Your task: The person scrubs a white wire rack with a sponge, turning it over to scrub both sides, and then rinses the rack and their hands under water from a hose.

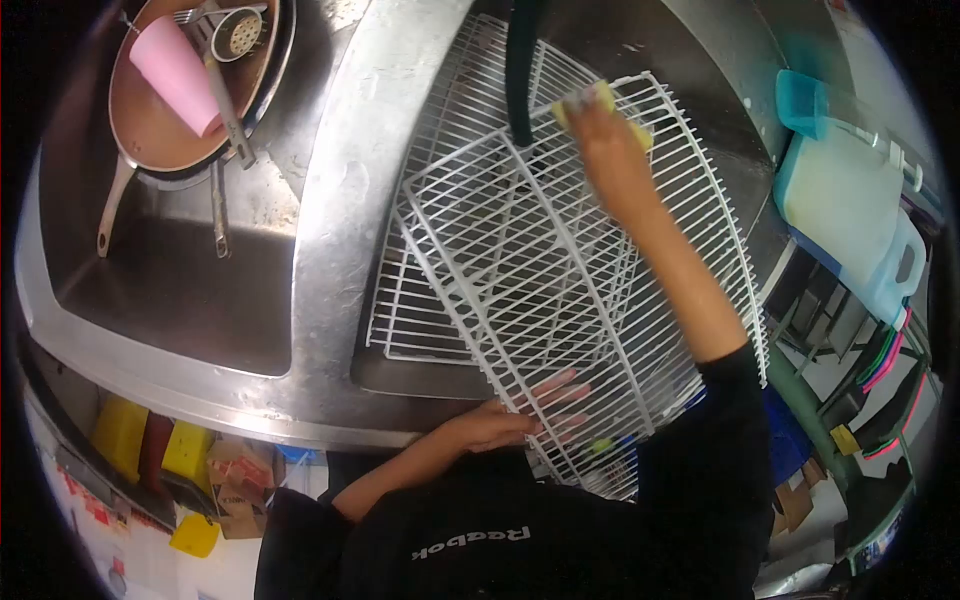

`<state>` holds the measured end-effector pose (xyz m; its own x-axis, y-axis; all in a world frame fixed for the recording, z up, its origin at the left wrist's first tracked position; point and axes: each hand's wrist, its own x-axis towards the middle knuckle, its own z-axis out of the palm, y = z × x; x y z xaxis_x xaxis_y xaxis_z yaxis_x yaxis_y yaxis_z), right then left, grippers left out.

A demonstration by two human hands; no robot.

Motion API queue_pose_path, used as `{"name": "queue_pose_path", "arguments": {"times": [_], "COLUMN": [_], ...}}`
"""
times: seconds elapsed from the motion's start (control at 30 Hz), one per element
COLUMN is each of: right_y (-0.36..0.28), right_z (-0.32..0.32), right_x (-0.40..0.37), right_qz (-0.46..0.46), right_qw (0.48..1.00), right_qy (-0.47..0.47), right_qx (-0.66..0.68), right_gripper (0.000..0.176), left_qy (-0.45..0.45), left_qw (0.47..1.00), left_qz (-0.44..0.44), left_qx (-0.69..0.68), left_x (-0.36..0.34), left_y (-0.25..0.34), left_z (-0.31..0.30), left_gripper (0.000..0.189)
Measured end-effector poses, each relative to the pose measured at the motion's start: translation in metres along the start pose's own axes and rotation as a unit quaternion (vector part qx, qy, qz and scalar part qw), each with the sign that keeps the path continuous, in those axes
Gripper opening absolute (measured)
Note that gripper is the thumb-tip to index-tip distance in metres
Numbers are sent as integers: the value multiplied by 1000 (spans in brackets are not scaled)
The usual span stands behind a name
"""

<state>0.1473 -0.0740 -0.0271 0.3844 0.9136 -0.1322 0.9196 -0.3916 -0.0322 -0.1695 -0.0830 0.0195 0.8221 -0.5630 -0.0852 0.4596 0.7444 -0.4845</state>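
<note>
The steel counter fills most of the view, and a white wire rack lies tilted across it, propped over a second rack that lies flat underneath. A deep sink basin opens to the left of the wire rack. Beyond the basin, a brown pan holds other washing-up. A pale blue jug stands to the right of the wire rack, and a dark hose hangs down over its far edge.

The left hand grips the wire rack at its near edge, with its fingers spread flat beneath the wires and showing through the grid. The right hand is at the far edge, closed around a yellow sponge that it presses on the wires. A pink cup lies on its side in the pan, well to the left of the wire rack.

This looks like the scrubbing step, worked at the far end of the wire rack, though how much of it is already clean cannot be told. The next stroke calls for firm support from the left hand so the tilted grid does not slide on the rack below. The sponge should run along the wires so it does not snag on them.
</note>
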Motion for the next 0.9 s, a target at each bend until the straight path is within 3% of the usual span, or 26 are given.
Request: {"name": "queue_pose_path", "arguments": {"times": [0.07,0.27,0.37,0.4,0.43,0.47,0.53,0.6,0.7,0.8,0.9], "right_y": [-24,-69,-52,-29,-14,7,39,45,37,14,33], "right_z": [1,-49,-86,-84,-95,-81,-66,-45,12,-11,-36], "right_x": [-21,-61,-52,-50,-36,-34,-5,21,21,-3,-27], "right_qz": [-13,-13,46,96,185,194,170,112,60,118,91], "right_qw": [998,974,933,917,923,963,971,978,992,991,986], "right_qy": [-6,-61,-180,-162,-161,-18,87,111,-36,-48,-85], "right_qx": [69,219,309,350,297,186,143,138,100,29,107], "right_gripper": [40,45,48,46,43,40,37,35,35,33,29], "left_qy": [2,-23,-12,-16,-13,-8,6,9,7,8,-7], "left_qw": [1000,1000,1000,999,1000,1000,1000,1000,1000,1000,1000], "left_qz": [-1,11,8,14,13,11,6,8,13,12,10], "left_qx": [6,-2,-7,-24,-14,-3,8,4,-1,7,11], "left_x": [-1,3,2,2,2,2,1,1,1,-1,0], "left_y": [1,2,3,1,1,2,5,2,-2,-1,1], "left_z": [2,1,2,1,2,4,10,6,2,-2,-2], "left_gripper": [76,74,74,74,75,76,77,76,75,75,76]}}
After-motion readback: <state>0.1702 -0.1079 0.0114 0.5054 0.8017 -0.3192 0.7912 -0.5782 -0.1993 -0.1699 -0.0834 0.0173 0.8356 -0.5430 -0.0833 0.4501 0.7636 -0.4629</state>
